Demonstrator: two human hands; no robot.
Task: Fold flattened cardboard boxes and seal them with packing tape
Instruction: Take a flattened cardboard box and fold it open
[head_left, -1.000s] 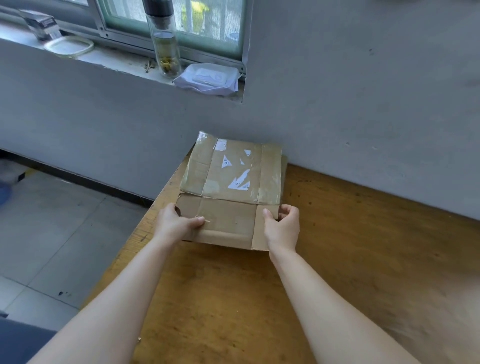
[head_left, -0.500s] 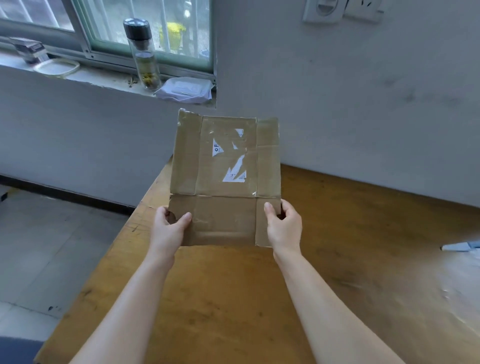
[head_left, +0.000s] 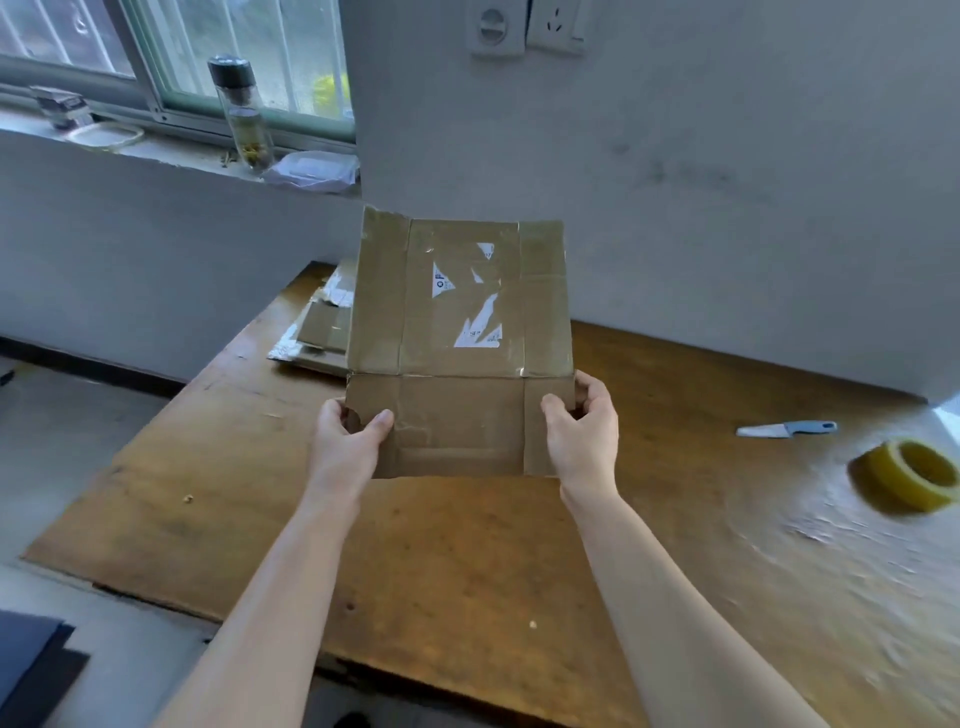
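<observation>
- We look down on one worn wooden table (head_left: 467, 571) set against a grey wall, with a window sill at the upper left.
- We count one flattened cardboard box (head_left: 457, 338) in the air above the table. It stands nearly upright with its broad face toward us and carries old clear tape and torn white label scraps.
- Two hands hold it by the lower flap. The left hand (head_left: 345, 447) pinches the lower left corner, thumb on the front and fingers hidden behind.
- The right hand (head_left: 582, 431) grips the lower right edge, thumb on the front and fingers curled round the side.
- Behind the box at the table's far left corner lies a pile of flattened cardboard (head_left: 317, 332). It is partly hidden, so we cannot count its pieces.
- At the right, well apart from the hands, lie one roll of yellowish packing tape (head_left: 911, 475), blurred, and one small knife (head_left: 787, 429) with a white blade and a grey handle.
- On the sill stand one glass bottle (head_left: 241, 111) with a dark cap and one soft white packet (head_left: 311, 171).
- Two wall plates (head_left: 493, 26) sit high on the wall.
</observation>
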